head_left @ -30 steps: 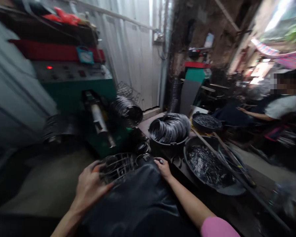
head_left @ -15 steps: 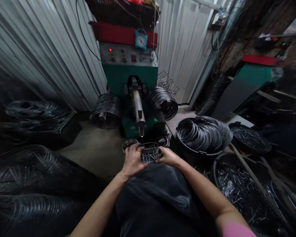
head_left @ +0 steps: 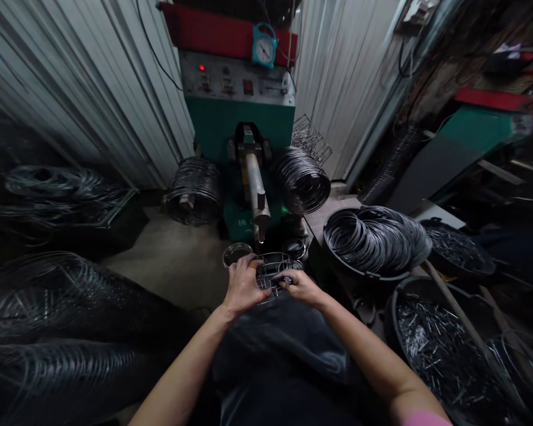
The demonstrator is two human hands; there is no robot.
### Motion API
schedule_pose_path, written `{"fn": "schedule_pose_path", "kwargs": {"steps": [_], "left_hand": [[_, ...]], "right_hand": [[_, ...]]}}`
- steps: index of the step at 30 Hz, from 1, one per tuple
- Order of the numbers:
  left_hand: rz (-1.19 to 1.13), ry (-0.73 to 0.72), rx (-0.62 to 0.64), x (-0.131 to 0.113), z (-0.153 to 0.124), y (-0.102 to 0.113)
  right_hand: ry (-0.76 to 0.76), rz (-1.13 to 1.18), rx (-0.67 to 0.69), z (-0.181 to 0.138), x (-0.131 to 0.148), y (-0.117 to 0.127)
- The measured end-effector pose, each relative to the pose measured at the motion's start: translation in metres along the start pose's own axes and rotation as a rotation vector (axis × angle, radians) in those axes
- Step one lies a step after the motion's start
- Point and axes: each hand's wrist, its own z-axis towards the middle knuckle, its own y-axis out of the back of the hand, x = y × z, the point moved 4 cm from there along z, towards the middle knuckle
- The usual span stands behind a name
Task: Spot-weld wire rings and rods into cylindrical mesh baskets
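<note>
My left hand (head_left: 244, 287), with a ring on one finger, is closed on the left side of a small wire basket (head_left: 273, 260). The basket sits low in front of me, above my dark-covered lap. My right hand (head_left: 304, 287) is pinched around a small bundle of short wire pieces (head_left: 286, 280), their ends showing at the fingertips. It is over the right part of the basket; whether it touches the wires I cannot tell. Just beyond the basket, the machine's metal arm (head_left: 257, 195) points down, ending in a narrow tip.
A green machine (head_left: 240, 112) with a teal clock (head_left: 265, 47) stands ahead, wire coils (head_left: 193, 189) at either side. On the right are a tub of wire rings (head_left: 382, 239) and a bucket of short wire pieces (head_left: 435, 343). Wire bundles (head_left: 62, 296) lie left.
My right hand has moved from the basket's right edge inward over it, the wire bundle now showing at its fingertips. My left hand still grips the basket. The head view has tilted slightly down.
</note>
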Motion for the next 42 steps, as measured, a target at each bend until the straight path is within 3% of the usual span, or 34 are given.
{"fn": "schedule_pose_path", "kwargs": {"steps": [7,17,26,32,42], "left_hand": [[-0.058,0.036,0.015,0.010,0.006,-0.001],[-0.125,0.013,-0.044,0.032,0.020,0.000],[-0.176,0.066,-0.067,0.052,0.042,0.002],[-0.210,0.117,0.005,0.049,0.057,0.003],[-0.119,0.234,-0.020,0.045,0.066,0.010]], "right_hand": [[0.151,-0.257,0.065,0.003,0.005,-0.002],[0.281,-0.383,0.058,0.025,0.002,-0.008],[0.255,-0.445,0.030,0.056,0.004,-0.007],[0.221,-0.418,-0.006,0.066,0.006,0.002],[0.170,-0.410,-0.050,0.078,0.001,0.004]]}}
